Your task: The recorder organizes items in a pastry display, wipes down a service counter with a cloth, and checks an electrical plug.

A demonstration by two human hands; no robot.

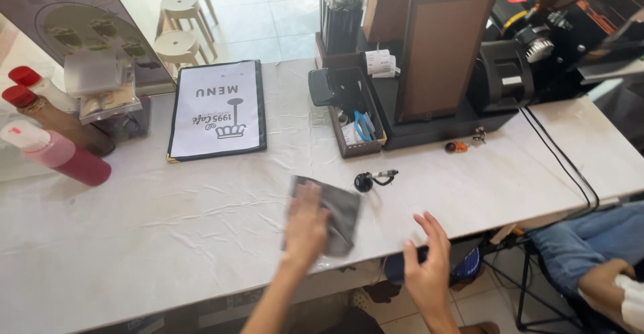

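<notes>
Grey cloth (332, 213), a flat square of soft fabric, lies near the front edge of the white marble-look countertop (168, 233), about mid-width. Left hand (306, 223) is pressed flat on the cloth's left half, fingers spread and extended, palm down, not pinching it. The hand is motion-blurred, so exact contact at the fingertips is hard to read. Right hand (426, 267) hangs just past the front edge, fingers open and loosely spread, holding nothing. Just beyond the cloth's far right corner sits a small black plug with a short cable (373, 178), near but apart. Further back: a black and dark-brown till stand with an upright tablet (429, 72), a brown open-top organiser box (355, 133) with blue scissors inside, and two small orange and dark trinkets (463, 145). A white menu card in a black folder (218, 109) lies flat towards the back left. Three red-capped squeeze bottles (54, 143) lie on their sides at the left edge. Black cables (560, 159) run off the right front edge. Another person's arm in a white sleeve (614, 284) rests on a denim-clad knee at lower right. Risks, as I judge them: a wide sweep to the right could catch the plug and knock it off the edge; the cloth could bunch or slip off the front, since it's only pressed down; the bottles could roll if bumped.
</notes>
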